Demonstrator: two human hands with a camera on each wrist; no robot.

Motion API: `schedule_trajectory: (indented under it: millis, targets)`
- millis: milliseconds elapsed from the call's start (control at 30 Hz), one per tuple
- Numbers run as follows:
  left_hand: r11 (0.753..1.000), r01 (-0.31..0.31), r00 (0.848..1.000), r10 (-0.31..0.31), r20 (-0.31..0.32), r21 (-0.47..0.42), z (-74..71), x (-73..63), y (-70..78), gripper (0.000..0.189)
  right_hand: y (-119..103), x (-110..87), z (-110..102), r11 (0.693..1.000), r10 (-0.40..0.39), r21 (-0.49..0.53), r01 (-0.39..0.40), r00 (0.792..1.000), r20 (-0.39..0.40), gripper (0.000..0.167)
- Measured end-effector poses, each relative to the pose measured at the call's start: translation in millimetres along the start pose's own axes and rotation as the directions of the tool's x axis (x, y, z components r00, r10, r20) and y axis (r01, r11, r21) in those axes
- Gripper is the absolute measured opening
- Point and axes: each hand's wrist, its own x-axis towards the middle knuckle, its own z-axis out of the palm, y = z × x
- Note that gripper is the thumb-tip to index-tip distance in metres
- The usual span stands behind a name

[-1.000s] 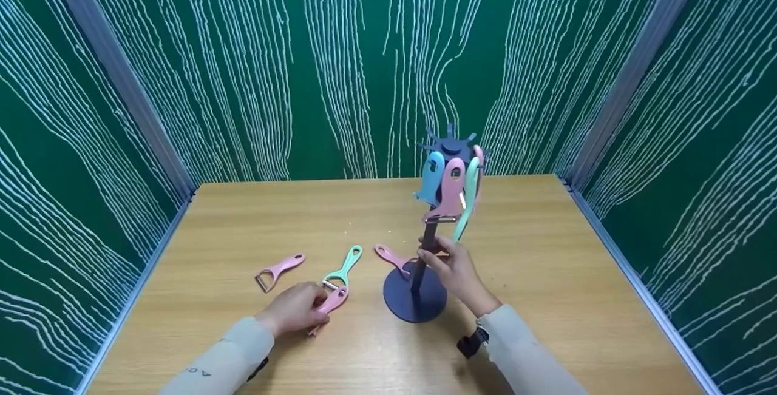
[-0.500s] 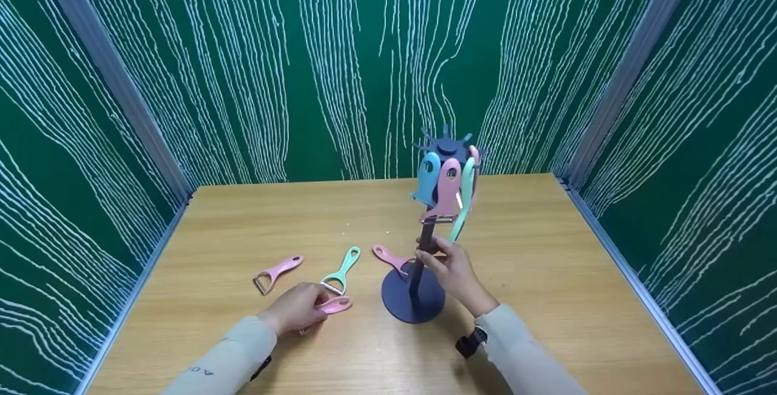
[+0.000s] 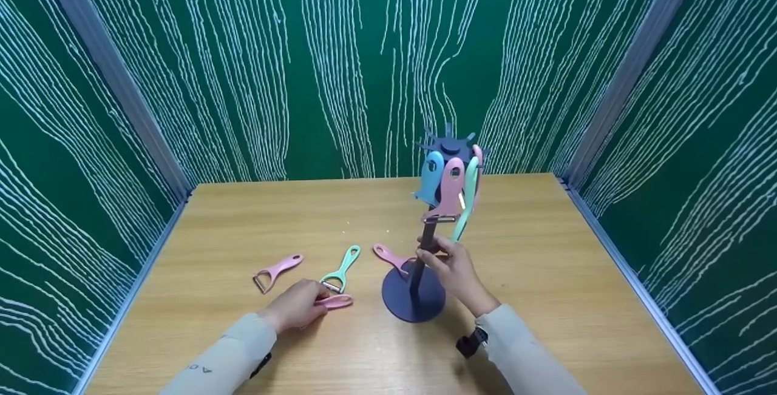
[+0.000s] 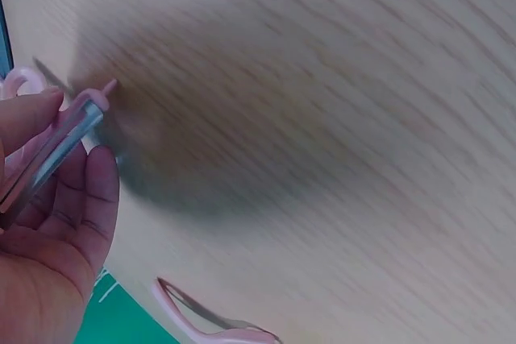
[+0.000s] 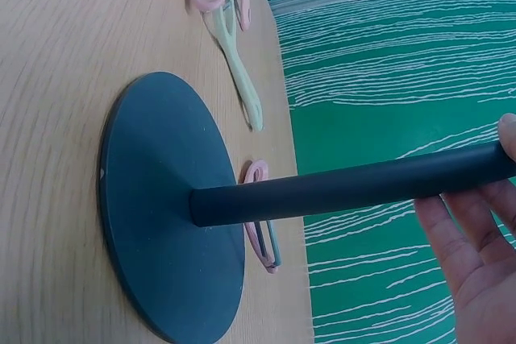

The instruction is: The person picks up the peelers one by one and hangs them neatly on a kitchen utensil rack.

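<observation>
My left hand (image 3: 297,305) grips a pink peeler (image 3: 335,302) close over the table, its handle pointing right. In the left wrist view, the thumb and fingers lie around the metal-bladed head of this peeler (image 4: 60,147). My right hand (image 3: 455,270) holds the post of a dark stand (image 3: 428,234) by its middle; the wrist view shows thumb and fingers around the post (image 5: 363,191). From the stand's spoked top hang a blue peeler (image 3: 431,179), a pink peeler (image 3: 450,192), a green peeler (image 3: 467,201) and another pink one partly hidden behind.
On the wooden table (image 3: 273,213) lie a green peeler (image 3: 343,269) just beyond my left hand and a pink peeler (image 3: 279,270) farther left. Another pink peeler (image 3: 388,255) lies behind the stand's round base (image 3: 400,304). Green walls with white lines enclose the table.
The peeler in my left hand has turned, its handle end swinging from pointing up-right to nearly level. The right hand keeps its hold on the post, and the stand stays in place.
</observation>
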Motion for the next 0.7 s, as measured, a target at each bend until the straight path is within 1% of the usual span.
schedule_trajectory:
  millis: [33,67,167,267,400,533,633,700]
  targets:
    - [1.0,-0.01,1.0,0.01,-0.01,0.013,-0.6,0.3,0.6,0.009,-0.1,0.1,0.0,1.0,-0.01,0.0,0.01,1.0,0.0,0.026]
    - [0.999,-0.033,0.999,0.034,-0.026,0.033,-1.2,0.7,1.0,0.008,-0.2,0.3,0.0,1.0,-0.014,0.005,0.014,1.0,-0.001,0.026]
    - [0.995,-0.077,0.994,0.082,-0.069,0.068,-3.6,2.5,3.2,0.007,-0.3,1.0,0.3,1.0,-0.024,0.016,0.024,1.0,-0.005,0.025]
    - [0.995,-0.079,0.992,0.084,-0.094,0.055,-7.2,5.1,6.6,0.007,0.0,1.5,0.5,1.0,-0.019,0.014,0.019,1.0,-0.007,0.025]
    - [0.998,-0.055,0.994,0.056,-0.095,0.019,-12.8,8.6,11.5,0.009,-0.8,1.5,0.6,1.0,-0.017,0.01,0.017,1.0,0.0,0.026]
    - [0.999,0.005,0.997,-0.009,-0.08,-0.04,-18.2,9.7,16.5,0.01,-1.2,1.6,0.7,1.0,-0.009,0.008,0.009,1.0,-0.001,0.026]
    - [0.993,0.059,0.996,-0.066,-0.064,-0.107,-21.2,9.7,20.0,0.013,-0.8,1.3,0.2,1.0,-0.001,0.009,0.001,1.0,-0.004,0.026]
    - [0.989,0.06,0.996,-0.07,-0.064,-0.136,-22.5,9.7,21.6,0.014,-0.2,1.4,0.0,1.0,0.004,0.009,-0.004,1.0,-0.006,0.025]
